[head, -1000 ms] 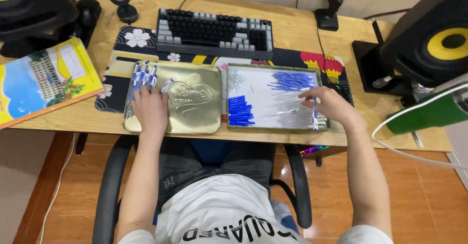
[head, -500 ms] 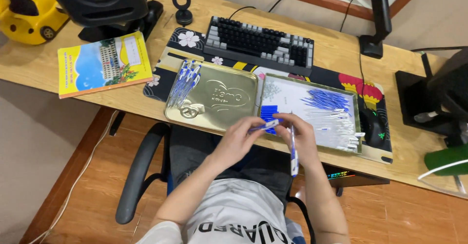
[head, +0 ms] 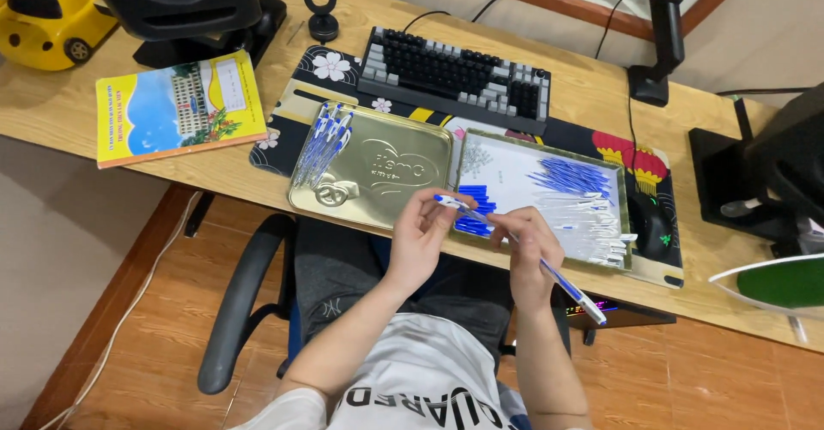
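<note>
Holding one blue pen (head: 515, 245), your left hand (head: 422, 237) and right hand (head: 528, 254) pinch it, apparently over the tray (head: 506, 160).

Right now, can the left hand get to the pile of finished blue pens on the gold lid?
Probably yes. The left hand is beside the gold lid, and nothing lies between it and the finished pens, though it is holding a pen.
</note>
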